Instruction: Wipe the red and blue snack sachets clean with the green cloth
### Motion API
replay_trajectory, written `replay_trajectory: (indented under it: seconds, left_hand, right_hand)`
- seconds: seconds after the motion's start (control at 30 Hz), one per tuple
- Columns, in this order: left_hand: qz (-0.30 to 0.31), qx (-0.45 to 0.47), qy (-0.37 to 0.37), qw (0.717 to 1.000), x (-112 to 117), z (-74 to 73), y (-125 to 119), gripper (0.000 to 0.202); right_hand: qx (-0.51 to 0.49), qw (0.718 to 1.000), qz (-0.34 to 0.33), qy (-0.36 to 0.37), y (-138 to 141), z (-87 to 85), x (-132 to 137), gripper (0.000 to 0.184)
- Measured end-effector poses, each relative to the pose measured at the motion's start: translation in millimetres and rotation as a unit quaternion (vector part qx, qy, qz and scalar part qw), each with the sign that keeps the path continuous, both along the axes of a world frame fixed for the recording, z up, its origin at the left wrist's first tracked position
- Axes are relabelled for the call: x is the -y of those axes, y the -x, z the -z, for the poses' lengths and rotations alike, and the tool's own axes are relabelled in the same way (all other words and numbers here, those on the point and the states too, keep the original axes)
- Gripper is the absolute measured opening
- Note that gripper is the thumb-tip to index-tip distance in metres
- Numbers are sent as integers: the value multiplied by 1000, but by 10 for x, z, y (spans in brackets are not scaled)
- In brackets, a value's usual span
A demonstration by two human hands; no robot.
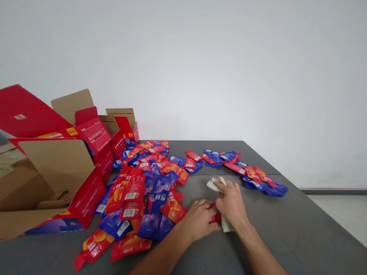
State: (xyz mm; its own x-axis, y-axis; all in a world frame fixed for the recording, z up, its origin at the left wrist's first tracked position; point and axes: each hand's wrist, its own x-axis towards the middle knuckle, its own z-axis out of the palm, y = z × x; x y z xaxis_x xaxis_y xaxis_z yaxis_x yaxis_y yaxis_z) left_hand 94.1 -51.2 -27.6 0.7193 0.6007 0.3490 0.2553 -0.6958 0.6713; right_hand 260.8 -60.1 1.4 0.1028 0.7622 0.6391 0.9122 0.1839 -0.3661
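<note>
My left hand has its fingers curled over a red pouch on the dark table, and the hand hides much of that pouch. Right beside it, my right hand grips a crumpled whitish cloth. One end of the cloth sticks out above the fingers, another below the palm. The right fingertips reach the red pouch's edge. To the left of my hands lies a large heap of red and blue pouches with printed fruit pictures and barcodes.
Open red cardboard boxes stand along the left side, flaps raised. A row of red and blue pouches runs along the table's right side. The grey table ends at a slanting right edge. A white wall rises behind.
</note>
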Motion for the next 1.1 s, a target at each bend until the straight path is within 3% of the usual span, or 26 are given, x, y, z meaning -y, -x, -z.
replay_trajectory:
  seconds: [0.17, 0.3, 0.37, 0.43, 0.5, 0.57, 0.67, 0.8, 0.9, 1.0, 1.1]
  left_hand:
    - [-50, 19, 33, 998, -27, -54, 76, 36]
    - [-127, 146, 137, 971, -121, -134, 182, 36]
    - [-173, 223, 231, 931, -194, -196, 251, 38]
    - [-170, 291, 358, 871, -247, -277, 320, 43]
    - [-98, 350, 475, 801, -258, -361, 370, 47]
    - [-18, 392, 545, 741, -231, -425, 382, 45]
    - [45, 419, 587, 691, -166, -452, 324, 36]
    - [55, 457, 594, 660, -168, -419, 251, 28]
    - [27, 481, 596, 643, -241, -428, 300, 23]
    - [15, 471, 601, 646, -290, -466, 384, 23]
    - [16, 461, 591, 662, -261, -455, 399, 23]
  right_hand:
    - [0, 1000, 0, 15, -3, 17, -20, 62]
    - [-14, 1000, -16, -11, 0, -5, -32, 61]
    - [-31, 999, -24, -21, 33, -49, -23, 59]
    - [-54, 997, -40, -24, 95, -107, 1, 56]
    - [-69, 994, -73, -30, 176, -159, 36, 55]
    - [-69, 990, -113, -38, 258, -187, 71, 56]
    - [-47, 989, -135, -44, 351, -190, 115, 56]
    - [15, 989, -146, -8, 469, -212, 200, 57]
    - [69, 976, -205, 33, 627, -275, 305, 64]
    - [106, 958, -260, 60, 784, -336, 392, 59]
    - [103, 959, -256, 64, 806, -343, 393, 60]
